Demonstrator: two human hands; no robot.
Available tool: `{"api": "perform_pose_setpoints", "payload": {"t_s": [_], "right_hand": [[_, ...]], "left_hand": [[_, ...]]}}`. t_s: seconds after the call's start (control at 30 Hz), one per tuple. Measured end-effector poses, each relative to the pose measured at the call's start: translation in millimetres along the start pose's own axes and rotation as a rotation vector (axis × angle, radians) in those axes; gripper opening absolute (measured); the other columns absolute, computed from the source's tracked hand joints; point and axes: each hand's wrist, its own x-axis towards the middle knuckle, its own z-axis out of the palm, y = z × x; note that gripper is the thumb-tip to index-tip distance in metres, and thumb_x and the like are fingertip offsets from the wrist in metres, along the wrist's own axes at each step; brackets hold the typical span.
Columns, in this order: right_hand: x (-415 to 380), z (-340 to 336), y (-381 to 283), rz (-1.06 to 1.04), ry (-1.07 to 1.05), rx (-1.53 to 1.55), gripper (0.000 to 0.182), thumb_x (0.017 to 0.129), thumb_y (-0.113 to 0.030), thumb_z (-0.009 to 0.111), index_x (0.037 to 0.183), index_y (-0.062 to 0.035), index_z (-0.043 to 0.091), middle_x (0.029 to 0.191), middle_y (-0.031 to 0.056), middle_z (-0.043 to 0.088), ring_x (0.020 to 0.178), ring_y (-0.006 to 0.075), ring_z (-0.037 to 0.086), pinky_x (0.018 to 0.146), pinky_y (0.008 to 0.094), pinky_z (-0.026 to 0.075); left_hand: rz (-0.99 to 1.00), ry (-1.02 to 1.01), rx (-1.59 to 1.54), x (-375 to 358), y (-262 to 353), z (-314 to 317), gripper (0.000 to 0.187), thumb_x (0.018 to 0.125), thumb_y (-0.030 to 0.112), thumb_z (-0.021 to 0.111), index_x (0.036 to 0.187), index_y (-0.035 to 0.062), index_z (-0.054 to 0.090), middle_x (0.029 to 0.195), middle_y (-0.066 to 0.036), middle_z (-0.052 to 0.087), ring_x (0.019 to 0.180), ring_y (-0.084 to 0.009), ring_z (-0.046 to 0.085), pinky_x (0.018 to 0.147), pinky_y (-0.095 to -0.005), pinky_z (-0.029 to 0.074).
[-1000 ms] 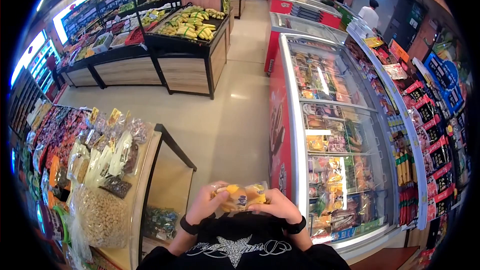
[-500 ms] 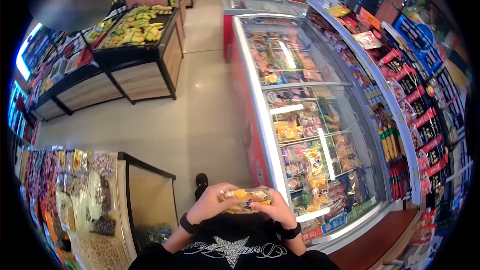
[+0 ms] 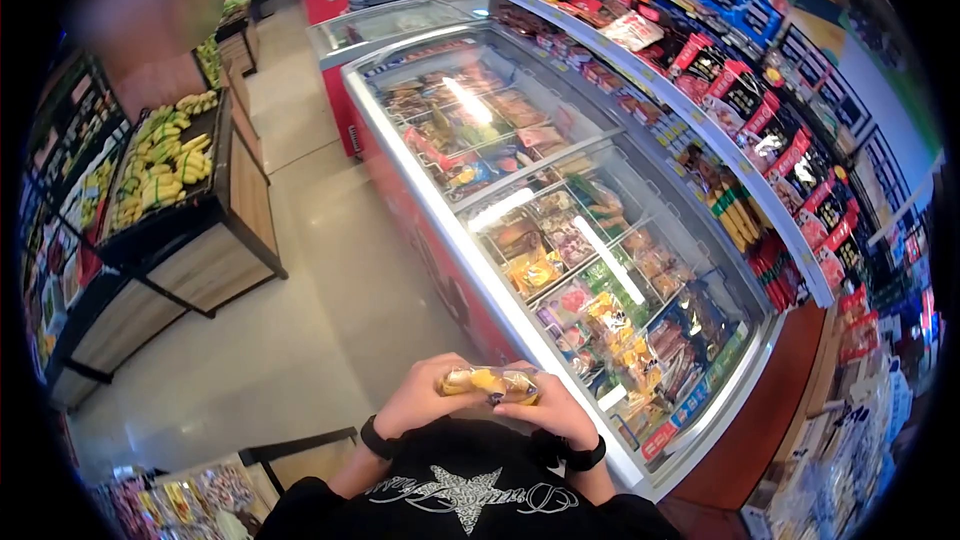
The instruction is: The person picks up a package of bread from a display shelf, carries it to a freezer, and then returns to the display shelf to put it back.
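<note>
Between my two hands, in front of my chest, is a clear plastic package (image 3: 490,383) with yellow printing and what looks like a light brown bread roll inside. My left hand (image 3: 418,400) grips its left end, thumb across the front. The right end is held by my right hand (image 3: 558,412), whose thumb presses near the lower edge. The package lies roughly level. A dark band circles each wrist. Just beyond my right hand runs the silver rim of a glass-topped chest freezer (image 3: 520,330).
Bagged frozen foods fill the freezer. Above its far side, a long shelf (image 3: 700,125) carries red and black packets. A banana stand (image 3: 225,205) is to the left across the tiled aisle (image 3: 330,290). Packaged goods (image 3: 185,500) sit at lower left, a brown ledge (image 3: 750,420) at right.
My view has turned to the right, so the freezer and shelf sit further left and the lower-left display has mostly left the picture. Both hands keep hold of the package.
</note>
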Motion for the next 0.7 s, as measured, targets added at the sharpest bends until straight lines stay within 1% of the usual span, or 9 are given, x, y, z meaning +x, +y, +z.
{"api": "perform_pose_setpoints", "payload": {"t_s": [0.13,0.23,0.3,0.37,0.43,0.53,0.57,0.63,0.7], "right_hand": [[5,14,3,0.116,0.127,0.065,0.039,0.077,-0.016,0.074,0.107,0.0034,0.061,0.094,0.0030,0.061,0.080,0.0093,0.055,0.072,0.0243,0.046],[2,25,6,0.147,0.263,0.091,0.037,0.077,-0.014,0.074,0.107,0.0035,0.062,0.092,0.0029,0.060,0.080,0.0088,0.054,0.071,0.0245,0.045],[-4,27,15,0.177,0.330,0.134,0.039,0.076,-0.012,0.074,0.109,0.0036,0.061,0.093,0.0024,0.058,0.082,0.0099,0.055,0.073,0.0245,0.045],[-10,25,20,0.180,0.407,0.118,0.041,0.077,-0.020,0.074,0.109,0.0010,0.061,0.096,0.0108,0.067,0.086,0.0154,0.062,0.080,0.0287,0.048],[-14,22,19,0.198,0.466,0.122,0.044,0.078,-0.020,0.073,0.113,0.0007,0.057,0.099,0.0113,0.066,0.089,0.0161,0.061,0.081,0.0294,0.047],[-27,21,27,0.221,0.626,0.206,0.052,0.082,-0.021,0.070,0.123,0.0005,0.046,0.110,0.0132,0.060,0.101,0.0177,0.056,0.089,0.0319,0.043],[-31,21,35,0.233,0.656,0.215,0.052,0.082,-0.021,0.070,0.123,0.0005,0.046,0.110,0.0132,0.060,0.101,0.0177,0.056,0.089,0.0319,0.043],[-41,21,50,0.152,0.814,0.234,0.051,0.087,-0.005,0.061,0.131,0.0016,0.034,0.114,0.0088,0.054,0.103,0.0135,0.054,0.086,0.0275,0.046],[-54,17,57,0.190,0.890,0.262,0.051,0.089,-0.002,0.057,0.133,0.0011,0.032,0.120,0.0110,0.051,0.108,0.0151,0.052,0.088,0.0284,0.045]], "left_hand": [[0.013,-0.125,0.032,18,-1,-21,0.033,0.073,0.018,0.077,0.097,-0.0005,0.064,0.089,-0.008,0.065,0.082,-0.0134,0.062,0.075,-0.0272,0.048],[0.028,-0.225,-0.015,27,-5,-26,0.039,0.074,0.019,0.077,0.104,-0.0003,0.062,0.095,-0.009,0.065,0.088,-0.0143,0.062,0.079,-0.0276,0.048],[0.084,-0.289,0.109,36,-1,-29,0.045,0.075,0.021,0.076,0.111,0.0001,0.058,0.100,-0.009,0.065,0.093,-0.0153,0.062,0.083,-0.0291,0.047],[0.122,-0.327,0.129,43,0,-30,0.045,0.077,0.021,0.075,0.113,-0.0001,0.057,0.099,-0.010,0.066,0.090,-0.0161,0.063,0.080,-0.0305,0.049],[-0.167,-0.402,0.018,53,2,-28,0.043,0.078,0.020,0.073,0.112,-0.0008,0.057,0.094,-0.010,0.066,0.086,-0.0160,0.064,0.074,-0.0298,0.050],[0.036,-0.353,0.061,73,-22,-12,0.040,0.080,0.019,0.071,0.111,-0.0019,0.056,0.089,-0.010,0.066,0.080,-0.0145,0.063,0.068,-0.0277,0.049],[0.033,-0.386,0.061,80,-24,-6,0.040,0.080,0.019,0.071,0.111,-0.0019,0.056,0.089,-0.010,0.066,0.080,-0.0145,0.063,0.068,-0.0277,0.049],[0.025,-0.424,0.085,94,-25,8,0.038,0.081,0.019,0.070,0.110,-0.0023,0.057,0.087,-0.010,0.066,0.076,-0.0128,0.062,0.068,-0.0261,0.049],[0.061,-0.468,0.066,106,-28,26,0.039,0.082,0.017,0.069,0.113,-0.0017,0.054,0.088,-0.010,0.067,0.075,-0.0120,0.061,0.070,-0.0259,0.049]]}}
